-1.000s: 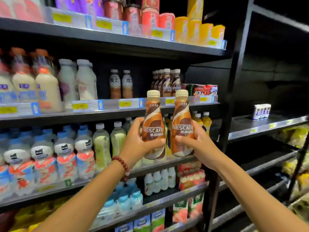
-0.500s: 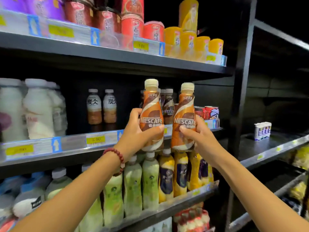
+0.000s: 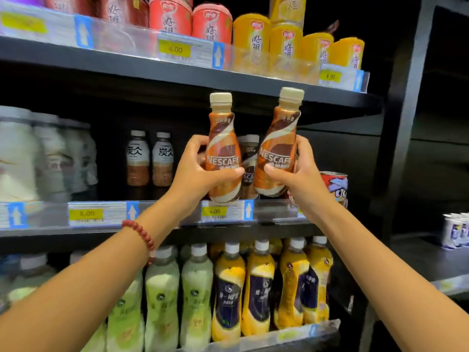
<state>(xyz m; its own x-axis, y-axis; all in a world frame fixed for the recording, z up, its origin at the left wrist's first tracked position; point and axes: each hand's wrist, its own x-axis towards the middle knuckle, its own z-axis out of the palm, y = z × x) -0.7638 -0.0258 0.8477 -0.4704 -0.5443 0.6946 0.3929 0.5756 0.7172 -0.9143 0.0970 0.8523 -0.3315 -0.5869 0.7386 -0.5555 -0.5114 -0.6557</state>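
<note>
My left hand point(image 3: 196, 171) grips an orange-brown Nescafe bottle point(image 3: 222, 138) with a cream cap, held upright just above the front lip of the middle shelf point(image 3: 162, 214). My right hand point(image 3: 295, 174) grips a second Nescafe bottle point(image 3: 279, 138), tilted slightly to the right, beside the first. Both bottles hang in front of a row of darker Nescafe bottles point(image 3: 250, 158) standing on that shelf. A red bead bracelet point(image 3: 140, 235) circles my left wrist.
Two coffee bottles point(image 3: 149, 158) and white bottles point(image 3: 48, 158) stand left on the middle shelf, red cans point(image 3: 335, 184) at its right. Red and yellow cups point(image 3: 253, 36) fill the top shelf. Green and yellow tea bottles point(image 3: 228, 288) line the shelf below. A dark upright post point(image 3: 403, 123) bounds the right.
Both hands have raised the two bottles from the lower shelves up to the level of the middle shelf, and the view has tilted upward and closer.
</note>
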